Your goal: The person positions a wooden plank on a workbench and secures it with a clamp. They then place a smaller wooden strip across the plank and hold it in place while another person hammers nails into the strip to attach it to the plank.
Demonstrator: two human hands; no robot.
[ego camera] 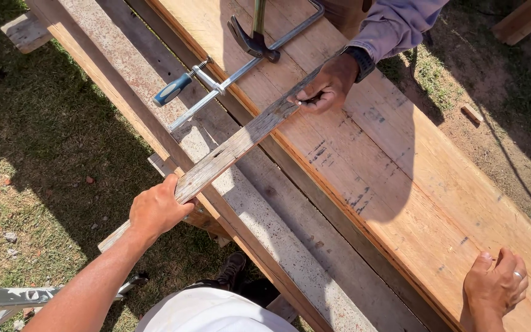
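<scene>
A weathered grey wooden slat (228,150) lies slanted across the long boards. My left hand (158,209) grips its near end, beside the edge of the grey board (278,233). My right hand (496,286) rests on the wide light-coloured plank (413,203) at the lower right, fingers curled, holding nothing. Another person's hand (327,86), in a purple sleeve with a dark watch, pinches a small nail against the far end of the slat. A hammer head (253,40) hangs just above that end.
A bar clamp with a blue handle (176,88) spans the boards at the top. Grass and bare dirt surround the boards. A small wood offcut (471,114) lies on the dirt at right. My shoe (232,270) shows below the boards.
</scene>
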